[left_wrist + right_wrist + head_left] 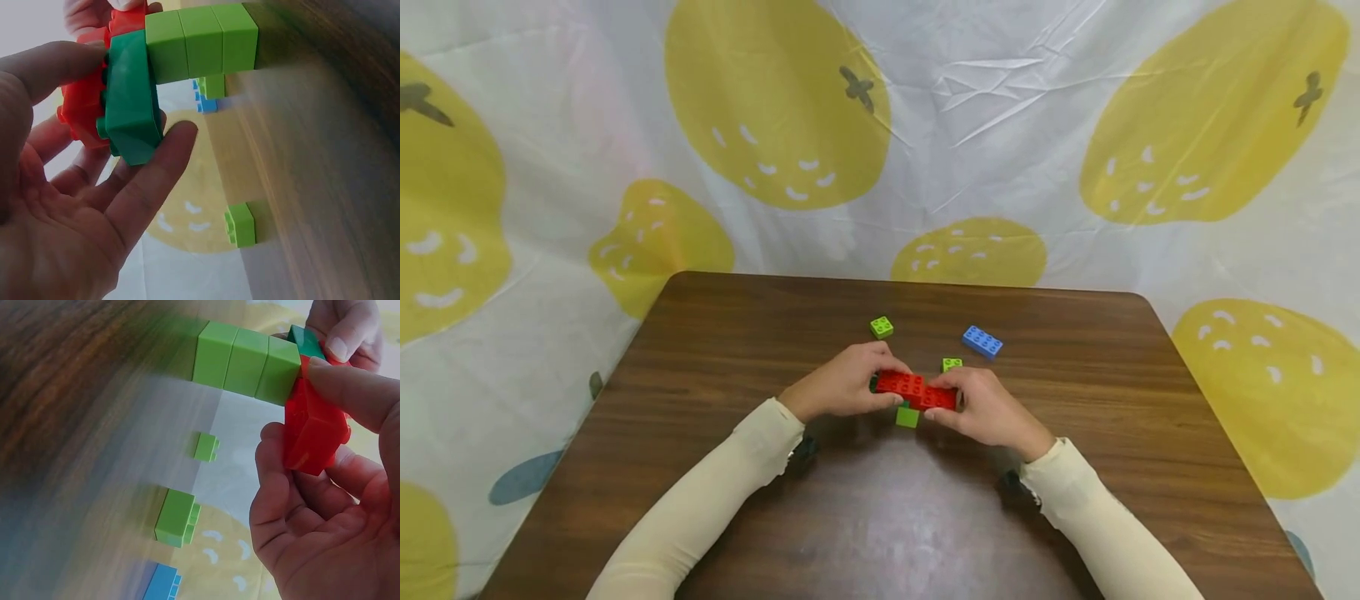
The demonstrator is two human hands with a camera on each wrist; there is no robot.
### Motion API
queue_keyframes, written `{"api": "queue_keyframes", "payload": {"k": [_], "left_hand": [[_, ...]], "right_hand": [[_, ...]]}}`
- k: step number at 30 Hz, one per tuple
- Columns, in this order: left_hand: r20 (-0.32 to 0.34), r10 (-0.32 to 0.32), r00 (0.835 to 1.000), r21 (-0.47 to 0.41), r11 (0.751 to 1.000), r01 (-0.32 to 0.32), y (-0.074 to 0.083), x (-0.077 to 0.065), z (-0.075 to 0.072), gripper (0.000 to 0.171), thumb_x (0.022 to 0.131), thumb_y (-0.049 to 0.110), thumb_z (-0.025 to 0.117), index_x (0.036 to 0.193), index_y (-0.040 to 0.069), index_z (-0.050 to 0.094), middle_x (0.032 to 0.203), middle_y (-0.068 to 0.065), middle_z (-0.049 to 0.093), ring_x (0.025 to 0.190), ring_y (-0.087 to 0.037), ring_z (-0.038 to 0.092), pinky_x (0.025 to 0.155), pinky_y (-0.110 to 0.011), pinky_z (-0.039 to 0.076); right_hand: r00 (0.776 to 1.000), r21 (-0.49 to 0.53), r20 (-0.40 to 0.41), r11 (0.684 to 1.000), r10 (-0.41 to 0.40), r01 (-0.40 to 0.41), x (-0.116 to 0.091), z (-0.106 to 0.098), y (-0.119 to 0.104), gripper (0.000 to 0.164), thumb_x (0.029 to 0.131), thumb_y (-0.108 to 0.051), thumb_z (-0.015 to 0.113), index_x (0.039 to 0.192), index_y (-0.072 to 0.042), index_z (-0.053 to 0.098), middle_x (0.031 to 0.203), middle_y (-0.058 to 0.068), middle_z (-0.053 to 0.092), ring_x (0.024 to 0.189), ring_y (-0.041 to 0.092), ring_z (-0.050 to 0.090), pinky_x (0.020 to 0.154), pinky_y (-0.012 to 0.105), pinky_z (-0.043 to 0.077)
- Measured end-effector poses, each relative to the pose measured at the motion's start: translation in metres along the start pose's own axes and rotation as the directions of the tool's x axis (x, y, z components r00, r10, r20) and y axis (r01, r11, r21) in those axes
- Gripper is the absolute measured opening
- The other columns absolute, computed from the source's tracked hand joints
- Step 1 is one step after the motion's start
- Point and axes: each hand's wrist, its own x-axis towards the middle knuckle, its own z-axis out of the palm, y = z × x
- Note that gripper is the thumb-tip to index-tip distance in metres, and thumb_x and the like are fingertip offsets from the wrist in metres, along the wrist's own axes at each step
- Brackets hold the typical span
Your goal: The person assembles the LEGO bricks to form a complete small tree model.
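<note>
A tower of three light green building bricks (203, 40) stands upright on the table. Its top carries a dark green brick (131, 100) on the left and a lower red brick (315, 431) on the right. An upper red brick (900, 383) lies over the dark green one. My left hand (850, 379) grips the upper red and dark green bricks at their left end, its thumb lying along them in the left wrist view. With thumb and fingers, my right hand (988, 408) holds the lower red brick from the right. Those fingers hide part of it.
Behind the tower sit a small light green brick (951, 365) and a blue brick (982, 342). Another light green brick (882, 327) is farther back to the left. The brown wooden table (1075, 333) ends at a cloth with yellow fruit prints (985, 150).
</note>
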Motion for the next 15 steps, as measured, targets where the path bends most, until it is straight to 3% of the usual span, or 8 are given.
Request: {"api": "queue_keyframes", "payload": {"k": [4,15], "left_hand": [[0.020,-0.017,1.000,-0.031,0.999,0.018,-0.0001,-0.0014,0.0026,0.041,0.094,0.037,0.080,0.131,0.018,0.075,0.109,0.002,0.066,0.090,-0.012,0.058,0.075,-0.027,0.052],[-0.040,-0.003,0.999,-0.062,0.998,0.001,-0.0045,-0.0042,0.0018,0.037,0.093,0.035,0.083,0.123,0.015,0.078,0.106,0.003,0.070,0.089,-0.009,0.060,0.075,-0.025,0.053]], "right_hand": [[1.000,0.006,0.009,1.000,-0.001,0.001,-0.0003,0.0015,0.0005,0.032,0.088,-0.023,0.088,0.115,-0.008,0.078,0.090,-0.003,0.071,0.073,0.020,0.063,0.059,0.024,0.051],[0.999,-0.014,-0.009,0.999,-0.034,0.034,0.0032,0.0009,-0.0020,0.033,0.087,-0.023,0.089,0.113,-0.007,0.078,0.090,-0.002,0.072,0.071,0.017,0.062,0.059,0.023,0.050]]}}
